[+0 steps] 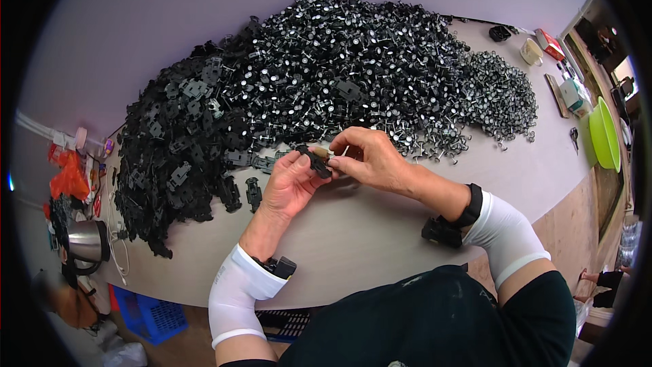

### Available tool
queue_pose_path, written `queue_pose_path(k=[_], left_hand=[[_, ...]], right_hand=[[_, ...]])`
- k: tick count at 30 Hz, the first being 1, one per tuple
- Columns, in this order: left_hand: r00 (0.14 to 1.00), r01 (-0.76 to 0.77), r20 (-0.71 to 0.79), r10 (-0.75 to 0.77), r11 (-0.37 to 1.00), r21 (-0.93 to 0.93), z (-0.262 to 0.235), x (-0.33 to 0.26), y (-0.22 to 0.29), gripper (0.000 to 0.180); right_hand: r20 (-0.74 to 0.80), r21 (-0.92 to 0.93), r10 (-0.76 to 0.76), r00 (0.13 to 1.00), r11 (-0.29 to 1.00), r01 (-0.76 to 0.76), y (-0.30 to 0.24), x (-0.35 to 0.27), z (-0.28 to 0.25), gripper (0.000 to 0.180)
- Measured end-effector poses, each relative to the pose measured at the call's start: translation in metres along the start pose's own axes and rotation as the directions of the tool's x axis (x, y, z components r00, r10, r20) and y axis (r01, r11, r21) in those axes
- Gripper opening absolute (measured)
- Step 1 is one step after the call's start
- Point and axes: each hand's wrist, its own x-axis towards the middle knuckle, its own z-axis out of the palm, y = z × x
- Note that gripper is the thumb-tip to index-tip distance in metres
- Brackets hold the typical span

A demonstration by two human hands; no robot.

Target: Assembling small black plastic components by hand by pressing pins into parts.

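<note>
My left hand [290, 183] pinches a black plastic toy-car chassis [316, 162] between thumb and fingers, above the near part of the table. From the right, my right hand [373, 156] meets it with thumb and index finger closed at the part's upper edge. A small pale piece shows at those fingertips, too small to name. Just left of my left hand lie several loose chassis [253, 194]. Behind both hands rises a large heap of small black wheels on metal pins [353, 68].
A pile of black chassis [170, 156] covers the table's left side. Bare metal pins [502, 95] form a smaller heap at right. Farther right are a cup [531, 52], a green basin [604, 134] and keys [574, 138]. A metal kettle [87, 240] stands at far left, near a blue crate [149, 316].
</note>
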Motion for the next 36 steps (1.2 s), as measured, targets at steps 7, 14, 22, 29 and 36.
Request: queue_pose_path(k=[7,14,22,29,36], left_hand=[[0.998,0.032,0.050,-0.035,0.998,0.052,0.001,-0.001,0.000,0.027],[0.980,-0.175,-0.085,0.181,0.982,0.065,-0.012,0.003,0.004,0.034],[0.989,-0.144,-0.007,0.145,0.984,0.106,-0.011,0.006,0.006,0.034],[0.989,-0.146,0.063,0.133,0.947,0.285,0.003,0.002,0.005,0.045],[0.991,-0.117,0.008,0.135,0.824,0.554,0.006,-0.001,0.000,0.053]], right_hand=[[0.112,0.322,0.319,0.941,0.884,-0.338,0.002,0.001,-0.003,0.009],[0.288,0.097,0.335,0.897,0.922,-0.375,-0.003,-0.017,-0.004,0.010],[0.085,-0.293,-0.101,0.991,0.948,0.121,0.007,-0.034,-0.013,0.016],[0.157,-0.429,-0.186,0.970,0.872,0.237,0.008,-0.042,-0.003,0.014],[-0.106,-0.319,-0.389,0.915,0.885,0.339,-0.015,-0.003,0.002,0.010]])
